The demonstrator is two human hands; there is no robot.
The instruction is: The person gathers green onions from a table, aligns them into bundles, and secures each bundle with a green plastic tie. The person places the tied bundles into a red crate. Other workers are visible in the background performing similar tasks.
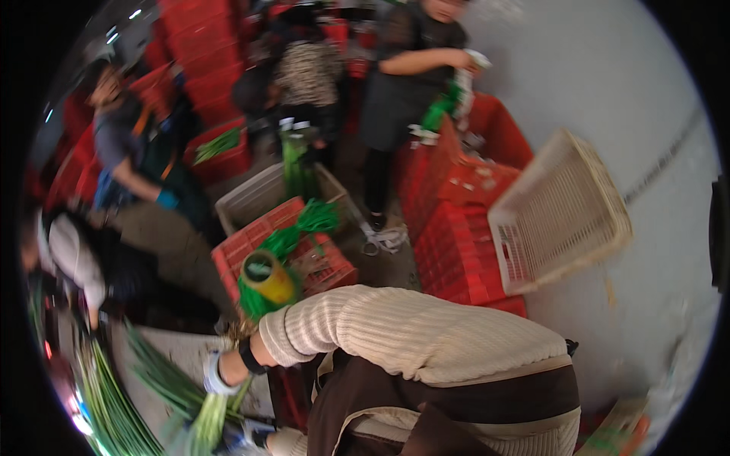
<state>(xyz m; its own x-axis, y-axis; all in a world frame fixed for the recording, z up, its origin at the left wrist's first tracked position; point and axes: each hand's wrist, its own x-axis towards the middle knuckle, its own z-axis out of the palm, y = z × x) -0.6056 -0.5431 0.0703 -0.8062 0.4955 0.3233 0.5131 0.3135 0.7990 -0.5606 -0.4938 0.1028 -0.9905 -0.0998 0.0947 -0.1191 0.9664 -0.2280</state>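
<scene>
My right hand (219,374), in a white glove with a black band at the wrist, reaches over the work surface. Pale green-onion stalks (209,419) come out directly under this glove, and it appears closed around them; its fingers are hidden. Lower down, my left hand (242,435) wears a blue and white glove beside the same stalks. Blur hides its fingers. Long green leaves (165,376) spread over the pale surface (188,341) beyond. A larger heap of green onions (111,393) lies farther left.
Near my right forearm, a yellow tube (271,277) and green ties (313,219) rest on an upturned red crate (256,233). Stacked red crates (456,251) and a tilted beige basket (562,216) stand by the wall. Several people work around; one person (74,256) bends over onions.
</scene>
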